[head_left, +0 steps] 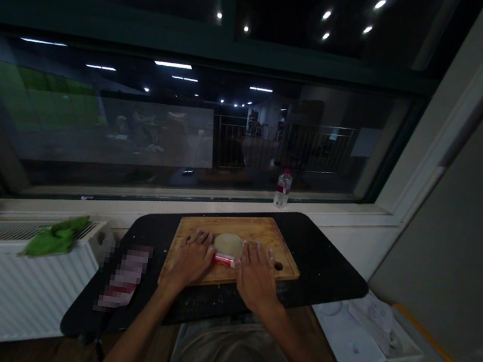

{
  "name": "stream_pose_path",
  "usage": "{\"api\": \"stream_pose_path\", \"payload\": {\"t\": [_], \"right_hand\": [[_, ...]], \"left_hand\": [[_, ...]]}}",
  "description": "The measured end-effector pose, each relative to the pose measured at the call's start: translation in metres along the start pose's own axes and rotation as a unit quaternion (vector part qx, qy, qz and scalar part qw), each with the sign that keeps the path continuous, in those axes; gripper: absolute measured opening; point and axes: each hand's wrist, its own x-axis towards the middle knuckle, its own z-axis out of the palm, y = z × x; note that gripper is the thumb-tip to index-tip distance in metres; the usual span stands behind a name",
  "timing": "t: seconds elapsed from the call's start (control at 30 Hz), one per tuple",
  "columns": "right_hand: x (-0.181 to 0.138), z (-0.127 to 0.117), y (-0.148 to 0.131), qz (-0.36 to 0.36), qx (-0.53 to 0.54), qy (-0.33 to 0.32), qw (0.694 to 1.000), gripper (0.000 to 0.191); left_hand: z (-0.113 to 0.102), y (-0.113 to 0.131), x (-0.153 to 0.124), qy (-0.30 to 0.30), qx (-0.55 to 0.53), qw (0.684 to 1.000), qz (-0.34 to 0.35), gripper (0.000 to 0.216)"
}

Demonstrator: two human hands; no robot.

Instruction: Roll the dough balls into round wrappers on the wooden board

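A round, pale piece of dough (228, 244) lies on a wooden cutting board (257, 227). Along its near edge runs a red-and-white cylinder (224, 261), used like a roller and labelled, its kind unclear. My left hand (194, 254) is over the cylinder's left end, thumb against it and fingers bent forward. Over the right end, my right hand (257, 271) presses with its thumb inward and fingers pointing away from me. Both palms hide the cylinder's ends. Light powder or dough bits show on the fingers.
The board rests on a black table (324, 260) with scattered crumbs. A blurred packet (124, 278) lies at the table's left. On the windowsill stands a clear bottle (283, 188). A green cloth (58, 236) drapes over the white radiator (21, 287). White boxes (358, 337) sit low at right.
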Motion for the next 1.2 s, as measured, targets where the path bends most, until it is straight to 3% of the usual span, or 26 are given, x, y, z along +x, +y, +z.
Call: {"api": "stream_pose_path", "payload": {"t": [0.27, 0.6, 0.9, 1.2], "right_hand": [[0.03, -0.007, 0.021, -0.037, 0.023, -0.049, 0.998, 0.057], [0.079, 0.008, 0.039, -0.068, 0.033, -0.056, 0.996, 0.058], [0.045, 0.005, 0.029, -0.038, 0.008, -0.012, 0.999, 0.059], [-0.011, 0.004, -0.003, 0.011, -0.01, 0.012, 1.0, 0.062]], "left_hand": [[-0.004, 0.002, 0.003, -0.008, 0.001, 1.0, -0.008, 0.054], [-0.008, 0.007, 0.008, -0.013, 0.011, 0.999, -0.037, 0.055], [-0.006, 0.007, 0.005, -0.014, -0.001, 0.999, -0.036, 0.054], [-0.007, 0.006, -0.014, -0.007, 0.022, 1.0, 0.003, 0.056]]}}
